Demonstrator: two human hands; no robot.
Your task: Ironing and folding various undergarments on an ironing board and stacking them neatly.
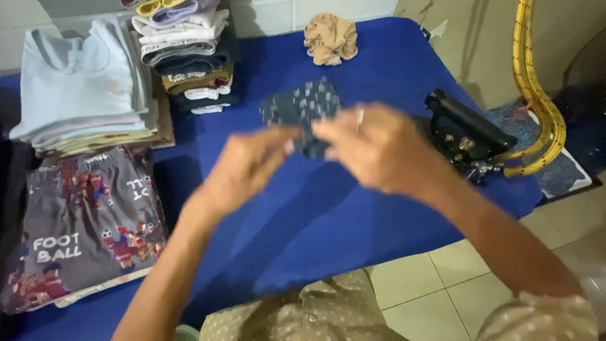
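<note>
Evidently soft and light, the small dark patterned cloth [303, 113] hangs between both hands above the blue table [328, 215]. The left hand [246, 167] pinches its lower edge with thumb and fingertips; the right hand [372, 148] grasps the same edge just beside it. Such limp fabric likely droops wherever it is unsupported, so corners or a hem probably give the surest hold. Motion blur smears both hands, and the exact finger placement cannot be told. How the cloth is folded stays unclear. A black iron [467, 132] sits near the right forearm, folded clothes stacks [88, 88] lie well to the left.
</note>
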